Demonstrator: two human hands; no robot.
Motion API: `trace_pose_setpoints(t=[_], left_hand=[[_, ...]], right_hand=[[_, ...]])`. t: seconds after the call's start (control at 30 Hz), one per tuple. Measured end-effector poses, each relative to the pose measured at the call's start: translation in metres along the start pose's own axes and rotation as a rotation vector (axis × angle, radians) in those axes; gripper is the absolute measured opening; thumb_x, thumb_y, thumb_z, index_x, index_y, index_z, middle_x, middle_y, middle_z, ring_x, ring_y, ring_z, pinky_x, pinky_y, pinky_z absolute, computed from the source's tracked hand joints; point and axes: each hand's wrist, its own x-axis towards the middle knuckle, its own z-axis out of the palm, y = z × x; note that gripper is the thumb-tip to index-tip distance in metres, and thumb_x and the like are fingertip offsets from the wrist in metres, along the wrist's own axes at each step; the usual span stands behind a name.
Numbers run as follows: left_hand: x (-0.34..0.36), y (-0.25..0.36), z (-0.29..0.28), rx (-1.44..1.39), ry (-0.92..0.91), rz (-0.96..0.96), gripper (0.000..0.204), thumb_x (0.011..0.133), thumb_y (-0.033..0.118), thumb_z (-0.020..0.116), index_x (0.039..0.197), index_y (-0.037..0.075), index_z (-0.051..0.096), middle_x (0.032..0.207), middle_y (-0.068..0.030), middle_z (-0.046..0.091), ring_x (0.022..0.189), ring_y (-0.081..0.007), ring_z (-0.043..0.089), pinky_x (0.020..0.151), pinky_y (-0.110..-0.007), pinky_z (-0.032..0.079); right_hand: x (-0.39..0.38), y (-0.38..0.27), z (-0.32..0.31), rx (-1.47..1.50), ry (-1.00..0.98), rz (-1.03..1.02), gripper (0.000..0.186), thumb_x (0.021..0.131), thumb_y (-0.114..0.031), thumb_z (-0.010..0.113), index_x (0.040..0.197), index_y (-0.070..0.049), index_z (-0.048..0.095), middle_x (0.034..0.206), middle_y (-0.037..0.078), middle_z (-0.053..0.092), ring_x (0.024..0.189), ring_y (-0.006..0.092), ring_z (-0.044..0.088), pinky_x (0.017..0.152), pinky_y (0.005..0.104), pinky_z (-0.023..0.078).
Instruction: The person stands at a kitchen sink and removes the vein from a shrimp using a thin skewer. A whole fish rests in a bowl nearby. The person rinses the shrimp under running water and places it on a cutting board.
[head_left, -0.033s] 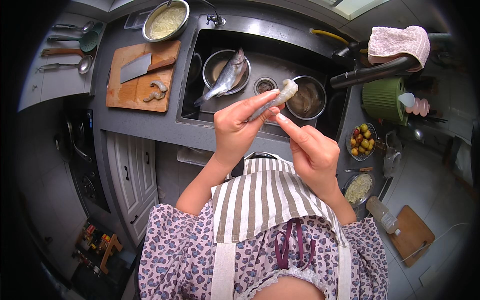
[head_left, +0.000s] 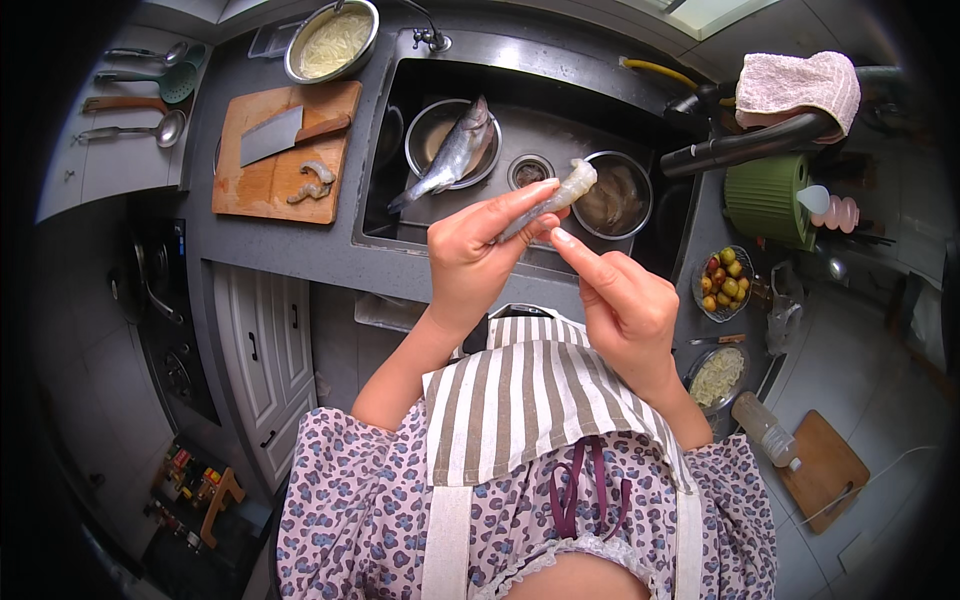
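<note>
Above the sink's front edge my left hand is closed on a grey, peeled-looking shrimp, its pale curled end pointing away from me. My right hand meets the shrimp's underside with index finger and thumb pinched together. Whatever lies between those fingertips is too small to make out. Beyond my hands, a steel bowl holds more shrimp in cloudy water. A whole fish lies across another steel bowl in the sink.
Left of the sink, a wooden board carries a cleaver and a few shrimp. Behind it stands a bowl of pale shreds. On the right are a fruit bowl, a dish of shreds and a green container.
</note>
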Motion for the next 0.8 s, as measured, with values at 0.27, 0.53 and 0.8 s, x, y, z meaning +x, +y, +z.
trace_pose_setpoints(t=[0.27,0.53,0.8], left_hand=[[-0.0001,0.0019,-0.0033,0.053,-0.012,0.009,0.032,0.08,-0.005,0.069,0.112,0.0,0.068,0.099,-0.0129,0.072,0.084,-0.0178,0.071,0.073,-0.025,0.057],[0.0,-0.0004,-0.0025,0.048,0.007,0.026,0.036,0.076,-0.006,0.071,0.111,0.004,0.07,0.104,-0.0132,0.071,0.087,-0.0178,0.071,0.074,-0.025,0.058],[-0.0011,0.0019,-0.0007,0.105,0.039,0.032,0.034,0.077,-0.002,0.073,0.11,0.005,0.07,0.102,-0.0125,0.072,0.087,-0.0194,0.071,0.074,-0.026,0.058]], right_hand=[[-0.0011,0.001,0.0011,-0.007,-0.013,-0.006,0.056,0.068,0.01,0.064,0.118,-0.013,0.068,0.063,0.007,0.054,0.051,0.0188,0.056,0.048,0.0313,0.045],[-0.0013,0.0013,0.0012,-0.01,-0.016,0.0,0.056,0.068,0.011,0.063,0.119,-0.013,0.068,0.063,0.007,0.055,0.051,0.0192,0.056,0.048,0.0312,0.046],[-0.0024,0.001,0.0043,0.03,0.003,0.001,0.058,0.068,0.012,0.062,0.121,-0.012,0.066,0.066,0.008,0.057,0.054,0.0198,0.058,0.05,0.0312,0.047]])
